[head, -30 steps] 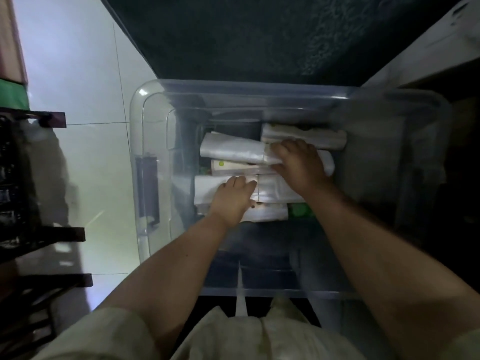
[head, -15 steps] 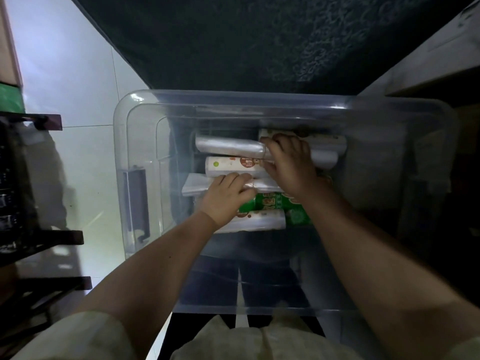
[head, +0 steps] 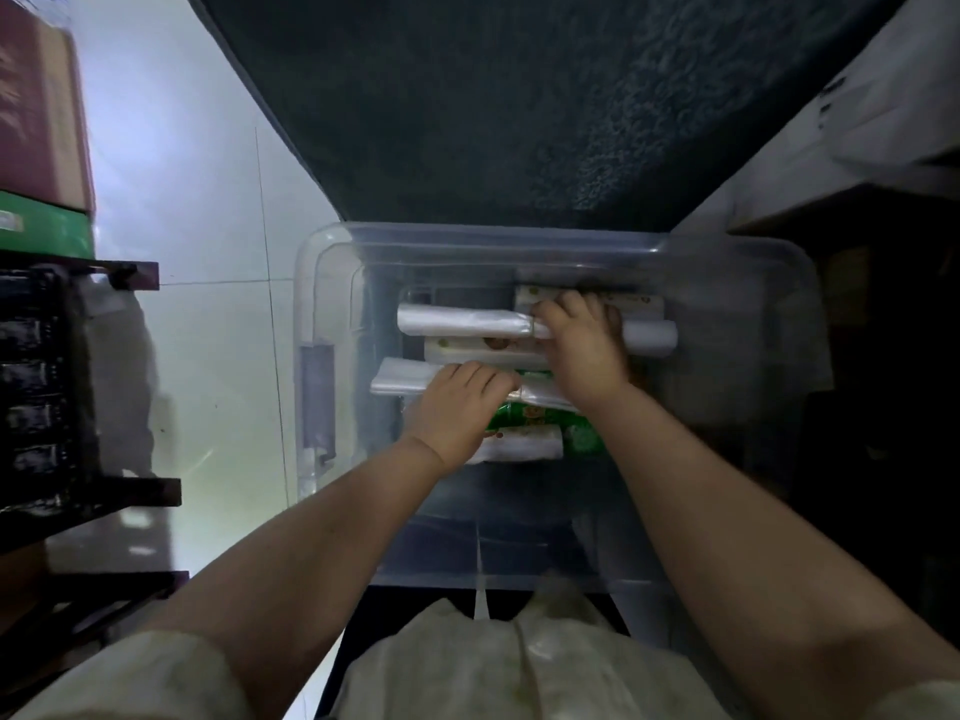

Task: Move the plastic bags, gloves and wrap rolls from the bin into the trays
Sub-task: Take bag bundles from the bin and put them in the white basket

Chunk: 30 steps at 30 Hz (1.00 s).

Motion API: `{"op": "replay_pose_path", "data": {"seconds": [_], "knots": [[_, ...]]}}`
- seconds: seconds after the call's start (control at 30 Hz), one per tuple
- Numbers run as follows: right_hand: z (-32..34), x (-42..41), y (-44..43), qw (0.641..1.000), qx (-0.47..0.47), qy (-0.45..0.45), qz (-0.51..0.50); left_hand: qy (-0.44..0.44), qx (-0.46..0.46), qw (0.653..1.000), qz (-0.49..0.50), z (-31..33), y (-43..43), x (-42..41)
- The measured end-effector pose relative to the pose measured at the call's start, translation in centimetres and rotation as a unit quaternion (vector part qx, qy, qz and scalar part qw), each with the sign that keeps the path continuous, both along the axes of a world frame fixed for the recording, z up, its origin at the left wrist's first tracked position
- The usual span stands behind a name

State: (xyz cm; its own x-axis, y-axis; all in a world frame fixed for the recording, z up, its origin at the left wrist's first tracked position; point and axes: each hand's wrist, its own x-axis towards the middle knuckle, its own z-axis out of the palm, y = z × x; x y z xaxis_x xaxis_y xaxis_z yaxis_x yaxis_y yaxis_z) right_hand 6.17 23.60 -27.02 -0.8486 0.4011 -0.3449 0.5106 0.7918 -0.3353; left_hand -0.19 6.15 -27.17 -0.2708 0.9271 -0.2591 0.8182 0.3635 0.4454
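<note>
A clear plastic bin (head: pixel 311 283) stands on the floor below me with several rolls and packs at its bottom. My right hand (head: pixel 584 350) reaches deep inside, its fingers curled over a clear bag roll (head: pixel 462 322) and a white roll (head: pixel 649 335). My left hand (head: pixel 457 413) lies closed on a flat clear bag pack (head: pixel 402 376). A white labelled roll (head: pixel 483 348) sits between them. A green pack (head: pixel 540 415) and another white roll (head: pixel 524 444) lie under my wrists. A white pack (head: pixel 639 301) rests against the far wall.
A dark mat (head: pixel 493 106) lies beyond the bin. A dark rack (head: pixel 47 387) stands to the left on the pale tiled floor (head: pixel 208 356), with red and green boxes (head: pixel 36 148) above it. A pale cabinet (head: pixel 857 127) is at the right.
Both hands pushed deeper among the rolls. The white packs that covered the green pack have shifted, so the green pack now shows. My view has tilted up.
</note>
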Motion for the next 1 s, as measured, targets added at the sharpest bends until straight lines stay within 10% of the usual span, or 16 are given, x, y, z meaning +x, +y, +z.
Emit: {"op": "replay_pose_path", "data": {"seconds": [0.43, 1.0], "knots": [[24.4, 2.9, -2.9, 0.987, 0.035, 0.131, -0.087, 0.117, 0.218, 0.966, -0.071, 24.4, 0.0, -1.4], [42.5, 11.4, -7.7, 0.921, 0.159, 0.223, -0.275, 0.146, 0.473, 0.839, -0.225, 38.8, 2.1, 0.3]]}}
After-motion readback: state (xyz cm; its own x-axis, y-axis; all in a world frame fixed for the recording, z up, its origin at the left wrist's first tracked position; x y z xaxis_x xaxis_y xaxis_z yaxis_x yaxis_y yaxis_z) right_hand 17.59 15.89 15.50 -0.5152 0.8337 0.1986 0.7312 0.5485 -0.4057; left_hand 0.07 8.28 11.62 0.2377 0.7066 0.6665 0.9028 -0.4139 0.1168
